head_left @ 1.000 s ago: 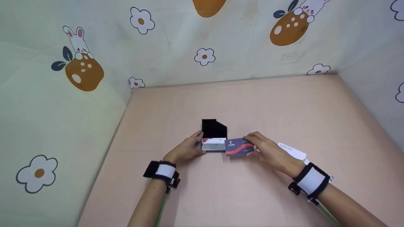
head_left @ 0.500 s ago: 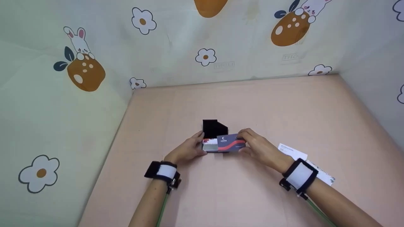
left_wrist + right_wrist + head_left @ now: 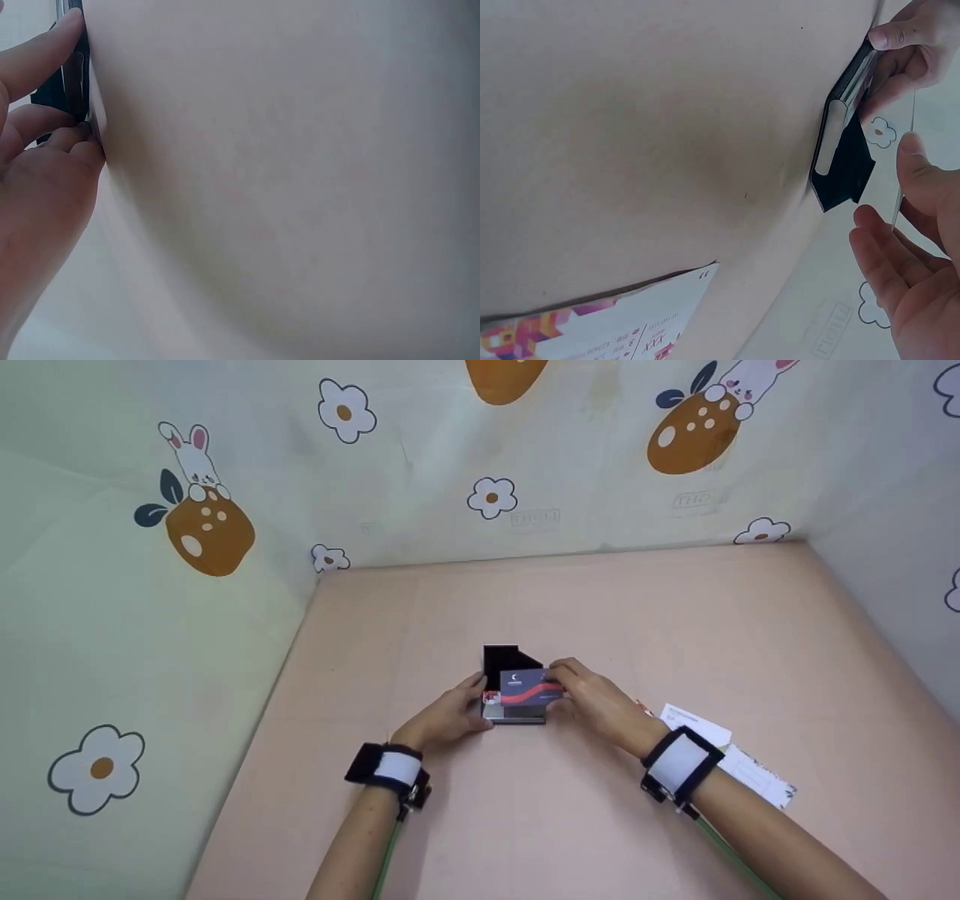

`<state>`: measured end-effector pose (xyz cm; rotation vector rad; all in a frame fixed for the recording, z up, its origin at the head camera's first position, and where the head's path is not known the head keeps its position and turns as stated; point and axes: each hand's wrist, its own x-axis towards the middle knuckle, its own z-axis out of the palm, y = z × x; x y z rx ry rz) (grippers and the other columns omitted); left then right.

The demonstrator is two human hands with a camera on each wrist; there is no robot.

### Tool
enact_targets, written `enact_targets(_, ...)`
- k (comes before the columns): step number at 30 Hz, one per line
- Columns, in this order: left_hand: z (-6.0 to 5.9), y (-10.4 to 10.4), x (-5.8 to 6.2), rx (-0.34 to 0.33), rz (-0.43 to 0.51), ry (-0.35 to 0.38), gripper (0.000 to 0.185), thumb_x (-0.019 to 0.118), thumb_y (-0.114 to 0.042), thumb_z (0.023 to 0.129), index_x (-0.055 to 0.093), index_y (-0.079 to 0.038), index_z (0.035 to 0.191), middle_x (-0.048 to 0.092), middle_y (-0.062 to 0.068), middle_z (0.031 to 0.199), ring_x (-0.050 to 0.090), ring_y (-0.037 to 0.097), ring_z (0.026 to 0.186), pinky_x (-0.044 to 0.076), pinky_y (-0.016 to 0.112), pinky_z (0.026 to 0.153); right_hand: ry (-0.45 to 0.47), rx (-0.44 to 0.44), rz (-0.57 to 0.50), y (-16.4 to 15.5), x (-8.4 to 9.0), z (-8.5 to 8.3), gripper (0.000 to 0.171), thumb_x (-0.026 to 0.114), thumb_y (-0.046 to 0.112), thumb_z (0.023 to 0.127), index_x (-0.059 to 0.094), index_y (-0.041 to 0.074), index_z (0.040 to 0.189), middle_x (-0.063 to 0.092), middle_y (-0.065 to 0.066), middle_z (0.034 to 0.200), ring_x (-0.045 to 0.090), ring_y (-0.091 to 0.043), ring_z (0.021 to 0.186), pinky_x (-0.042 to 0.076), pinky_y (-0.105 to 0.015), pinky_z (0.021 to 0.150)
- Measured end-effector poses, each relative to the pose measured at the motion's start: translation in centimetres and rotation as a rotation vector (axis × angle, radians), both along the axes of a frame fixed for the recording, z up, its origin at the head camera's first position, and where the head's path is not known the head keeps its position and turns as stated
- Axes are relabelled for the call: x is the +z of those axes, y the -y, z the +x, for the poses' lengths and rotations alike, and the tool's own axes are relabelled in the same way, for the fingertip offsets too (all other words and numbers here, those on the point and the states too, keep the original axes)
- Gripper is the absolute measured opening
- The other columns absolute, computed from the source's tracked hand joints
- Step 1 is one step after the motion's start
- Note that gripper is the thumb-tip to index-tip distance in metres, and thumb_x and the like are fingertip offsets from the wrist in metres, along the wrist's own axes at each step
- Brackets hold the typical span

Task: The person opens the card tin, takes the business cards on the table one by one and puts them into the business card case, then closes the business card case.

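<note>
A black card holder lies on the table with its flap raised and a metal frame below, a red-and-white card showing inside it. My left hand grips the holder's left side between thumb and fingers. In my right hand a dark purple business card with a red wave is pinched at its right end. That card overlaps most of the holder in the head view. The right wrist view shows it edge-on, apart from the open holder, whose left end the left hand holds.
White printed cards lie on the pink table to the right, partly under the right forearm. A card with colourful print shows low in the right wrist view. Patterned walls enclose the table's back and sides.
My right hand has moved left and slightly away from me, bringing the purple card over the holder. More of the white cards has come into view. The left hand keeps its grip.
</note>
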<state>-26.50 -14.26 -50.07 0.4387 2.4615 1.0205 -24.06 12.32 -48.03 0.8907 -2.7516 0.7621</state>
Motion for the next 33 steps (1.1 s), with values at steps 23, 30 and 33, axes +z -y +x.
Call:
enact_targets(23, -0.1, 0.0, 0.0, -0.011, -0.004, -0.006, 0.079, 0.07, -0.015, 0.093, 0.026, -0.006, 0.158, 0.015, 0.01, 0.17, 0.016, 0.031, 0.156, 0.017, 0.046, 0.129, 0.167, -0.036, -0.042, 2.2, -2.0, -2.2, 0.038, 0.069, 0.024, 0.094, 0.067, 0.015, 0.131, 0.056, -0.013, 0.138, 0.059, -0.035, 0.125, 0.052, -0.052, 0.102)
enact_targets(30, -0.1, 0.0, 0.1, 0.0, -0.005, 0.001, 0.078, 0.069, -0.015, 0.093, 0.026, -0.004, 0.157, 0.015, 0.01, 0.17, 0.015, 0.031, 0.157, 0.016, 0.045, 0.129, 0.142, -0.046, -0.008, 2.6, -1.8, -2.3, 0.037, 0.07, 0.023, 0.094, 0.068, 0.013, 0.129, 0.057, -0.015, 0.138, 0.059, -0.036, 0.125, 0.05, -0.054, 0.103)
enact_targets(33, 0.0, 0.1, 0.0, 0.003, -0.005, 0.001, 0.078, 0.069, -0.015, 0.093, 0.026, -0.004, 0.157, 0.015, 0.009, 0.17, 0.015, 0.031, 0.157, 0.016, 0.045, 0.129, 0.151, -0.052, 0.017, 2.8, -1.6, -2.3, 0.037, 0.07, 0.023, 0.094, 0.068, 0.012, 0.129, 0.057, -0.015, 0.138, 0.059, -0.036, 0.126, 0.049, -0.054, 0.104)
